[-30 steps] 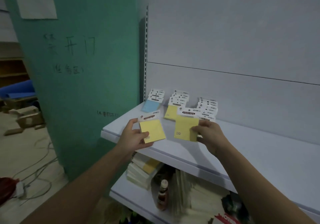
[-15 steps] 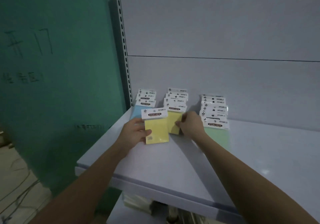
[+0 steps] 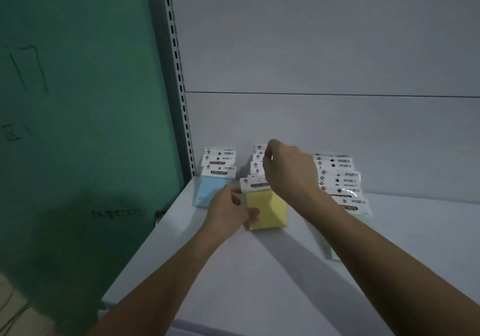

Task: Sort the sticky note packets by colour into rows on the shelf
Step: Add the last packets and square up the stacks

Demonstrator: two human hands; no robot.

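my left hand [image 3: 228,212] pinches the front yellow packet [image 3: 267,209] at its nine o'clock edge; my right hand [image 3: 288,171], fingers curled, seems to pinch nothing, at twelve o'clock

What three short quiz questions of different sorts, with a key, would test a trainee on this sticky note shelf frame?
1. Multiple choice: the left hand grips a packet of which colour? A) blue B) yellow C) green
2. True or false: the blue row lies nearest the slotted upright at the shelf's left end.
3. Fill in: the right hand is raised over the back of the ____ row.

Key
1. B: it holds the front yellow packet by its left edge.
2. True: yellow row in the middle, green row to the right.
3. Yellow; whether its curled fingers pinch anything cannot be told.
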